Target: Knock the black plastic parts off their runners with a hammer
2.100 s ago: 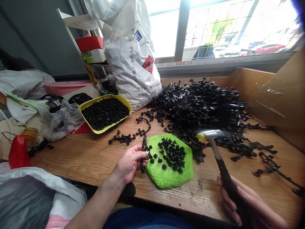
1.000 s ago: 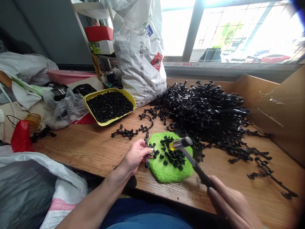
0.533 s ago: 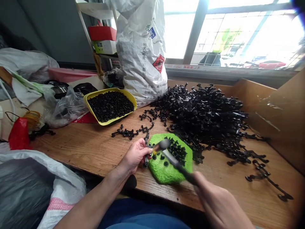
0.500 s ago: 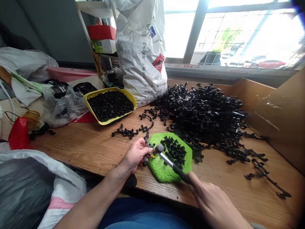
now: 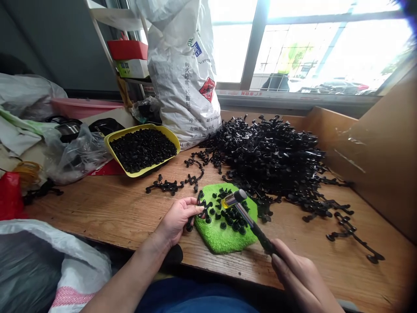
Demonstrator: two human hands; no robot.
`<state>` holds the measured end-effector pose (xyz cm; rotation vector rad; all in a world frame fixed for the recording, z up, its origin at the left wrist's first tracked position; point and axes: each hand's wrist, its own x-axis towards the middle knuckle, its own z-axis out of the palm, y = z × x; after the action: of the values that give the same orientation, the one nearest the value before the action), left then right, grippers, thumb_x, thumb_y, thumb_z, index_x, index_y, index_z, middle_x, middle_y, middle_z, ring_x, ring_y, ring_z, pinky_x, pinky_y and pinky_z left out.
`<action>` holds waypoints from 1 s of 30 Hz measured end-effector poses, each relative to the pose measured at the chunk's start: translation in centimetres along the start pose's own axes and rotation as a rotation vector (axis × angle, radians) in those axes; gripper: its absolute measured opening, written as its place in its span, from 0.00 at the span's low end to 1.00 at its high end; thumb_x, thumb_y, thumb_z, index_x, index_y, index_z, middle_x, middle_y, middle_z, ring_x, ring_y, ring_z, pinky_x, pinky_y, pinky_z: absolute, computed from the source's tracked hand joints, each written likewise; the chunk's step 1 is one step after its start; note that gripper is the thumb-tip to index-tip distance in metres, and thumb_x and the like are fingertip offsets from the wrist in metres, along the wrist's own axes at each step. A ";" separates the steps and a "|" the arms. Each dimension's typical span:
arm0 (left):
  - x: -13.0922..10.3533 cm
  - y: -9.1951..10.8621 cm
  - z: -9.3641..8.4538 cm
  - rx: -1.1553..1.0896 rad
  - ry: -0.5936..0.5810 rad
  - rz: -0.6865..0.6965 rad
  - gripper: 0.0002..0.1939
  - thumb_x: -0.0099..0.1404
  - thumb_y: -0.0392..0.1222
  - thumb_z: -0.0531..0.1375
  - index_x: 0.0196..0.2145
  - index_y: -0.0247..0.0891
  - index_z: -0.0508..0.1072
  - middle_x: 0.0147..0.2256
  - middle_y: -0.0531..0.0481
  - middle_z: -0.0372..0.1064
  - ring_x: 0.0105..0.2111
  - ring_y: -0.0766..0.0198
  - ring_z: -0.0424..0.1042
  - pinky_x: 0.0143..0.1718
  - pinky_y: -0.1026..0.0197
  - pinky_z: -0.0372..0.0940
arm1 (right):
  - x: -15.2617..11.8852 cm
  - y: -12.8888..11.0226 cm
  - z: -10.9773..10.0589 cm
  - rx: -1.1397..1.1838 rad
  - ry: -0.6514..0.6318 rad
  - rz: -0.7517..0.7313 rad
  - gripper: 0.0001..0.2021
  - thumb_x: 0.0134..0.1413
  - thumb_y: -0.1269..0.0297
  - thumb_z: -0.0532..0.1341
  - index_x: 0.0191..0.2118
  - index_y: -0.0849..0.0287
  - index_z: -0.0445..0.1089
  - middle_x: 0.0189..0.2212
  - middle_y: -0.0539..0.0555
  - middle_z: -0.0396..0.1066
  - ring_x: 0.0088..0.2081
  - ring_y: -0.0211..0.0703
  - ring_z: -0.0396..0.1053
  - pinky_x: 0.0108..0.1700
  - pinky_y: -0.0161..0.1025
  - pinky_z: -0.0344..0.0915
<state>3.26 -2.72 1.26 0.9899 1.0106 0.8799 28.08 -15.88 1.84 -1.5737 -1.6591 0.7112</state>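
My left hand (image 5: pixel 177 218) pinches a black branched plastic part (image 5: pixel 204 210) at the left side of a green fuzzy mat (image 5: pixel 215 244). In my right hand (image 5: pixel 298 271) is a hammer (image 5: pixel 252 224) with a black handle, gripped near its end. Its head, dark on one face and yellow on the other, hangs above the mat, to the right of the held part. Small black plugs (image 5: pixel 237 221) lie loose on the mat, partly covered by the hammer. My left fingers hide some of the branched part.
Behind the mat rises a big heap of black branched parts (image 5: pixel 270 161). A yellow tray (image 5: pixel 140 174) of small black pieces stands back left, beside a tall white sack (image 5: pixel 182 87). Several loose parts (image 5: pixel 164 186) lie between. A wooden board (image 5: pixel 371 148) borders the right; an open bag (image 5: pixel 84 269) is front left.
The hammer has moved up and right, away from the part in my left hand. That hand still pinches the part. Plugs on the mat lie more scattered, and the whole view has shifted slightly.
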 end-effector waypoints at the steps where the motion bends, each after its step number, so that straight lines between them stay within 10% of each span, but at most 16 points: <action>1: 0.0 0.1 0.1 0.009 -0.003 -0.002 0.12 0.51 0.40 0.64 0.32 0.32 0.69 0.22 0.48 0.71 0.13 0.77 0.56 0.12 0.74 0.45 | 0.0 0.2 0.1 -0.005 0.004 0.002 0.13 0.60 0.55 0.49 0.33 0.56 0.66 0.20 0.48 0.63 0.22 0.40 0.61 0.26 0.34 0.56; 30: 0.6 0.8 0.1 0.185 0.006 -0.056 0.14 0.49 0.40 0.66 0.32 0.31 0.71 0.25 0.48 0.70 0.20 0.71 0.68 0.13 0.74 0.45 | 1.7 -1.5 -1.5 -0.249 -0.148 -0.113 0.11 0.64 0.63 0.43 0.47 0.52 0.56 0.27 0.51 0.68 0.27 0.44 0.68 0.29 0.36 0.58</action>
<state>3.46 -1.94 1.87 1.1093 1.1338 0.7536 28.44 -14.44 4.09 -1.6124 -1.9935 0.5919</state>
